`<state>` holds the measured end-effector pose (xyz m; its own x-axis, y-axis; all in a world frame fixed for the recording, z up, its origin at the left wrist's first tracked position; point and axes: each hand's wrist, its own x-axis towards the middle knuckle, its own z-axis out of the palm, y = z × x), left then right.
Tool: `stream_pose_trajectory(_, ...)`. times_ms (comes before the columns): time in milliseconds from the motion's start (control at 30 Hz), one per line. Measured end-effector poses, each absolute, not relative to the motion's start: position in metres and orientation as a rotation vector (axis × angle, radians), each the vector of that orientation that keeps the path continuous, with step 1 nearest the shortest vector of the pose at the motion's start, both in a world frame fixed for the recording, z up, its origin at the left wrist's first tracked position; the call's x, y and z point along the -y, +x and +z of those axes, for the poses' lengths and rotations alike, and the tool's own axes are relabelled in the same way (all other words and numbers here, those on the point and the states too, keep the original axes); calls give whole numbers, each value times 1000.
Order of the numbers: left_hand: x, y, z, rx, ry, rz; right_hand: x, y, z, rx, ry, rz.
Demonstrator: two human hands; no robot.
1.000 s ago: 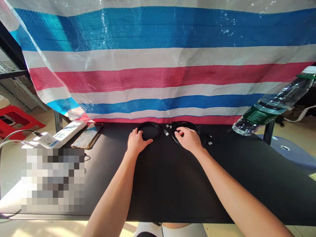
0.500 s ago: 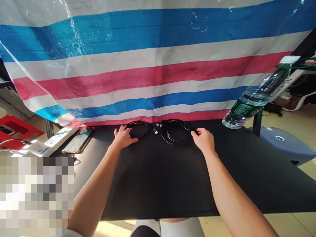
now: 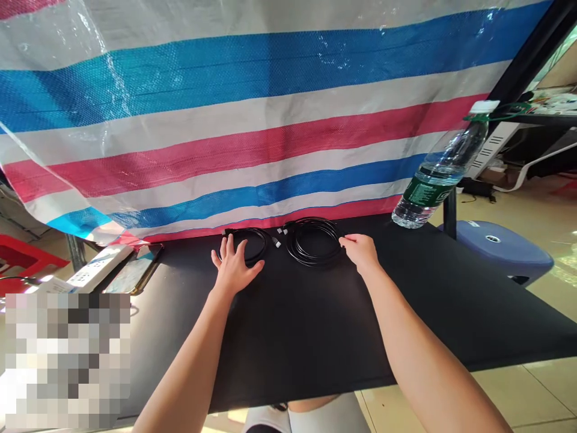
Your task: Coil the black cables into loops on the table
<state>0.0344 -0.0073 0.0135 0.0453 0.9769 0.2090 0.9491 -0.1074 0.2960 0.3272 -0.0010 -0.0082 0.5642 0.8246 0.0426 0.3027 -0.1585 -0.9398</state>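
Note:
Two coiled black cables lie side by side at the back of the black table. Over the near left part of the smaller coil, my left hand is spread with its fingers apart. Light-coloured connector ends show between the two coils. My right hand is closed at the right edge of the larger coil, thumb and fingers pressed together on its cable. The fingertips' exact hold is small in view.
A striped plastic sheet hangs behind the table. At the back right a water bottle leans, tilted. A phone and a white power strip are at the left. A blue stool stands beyond the right edge.
The view has shifted and tilted. My left hand has moved toward me off part of the smaller coil, its fingers more spread. My right hand stays at the larger coil.

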Motion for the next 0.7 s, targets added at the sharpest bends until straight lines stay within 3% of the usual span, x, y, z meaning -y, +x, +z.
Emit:
stream_pose_trajectory(167, 15, 37, 6, -1987, 2172, 902, 6, 320, 3, 721, -1127, 949)
stream_pose_trajectory(367, 21, 44, 6, -1588, 2085, 1195, 20, 312, 18, 902, -937, 1085)
stream_pose_trajectory(567, 38, 68, 15, -987, 1596, 1045, 24, 299, 22, 931, -956, 1082)
stream_pose_trajectory(700, 41, 79, 16, -963, 1339, 1031, 22, 299, 17, 1017, -1006, 1017)
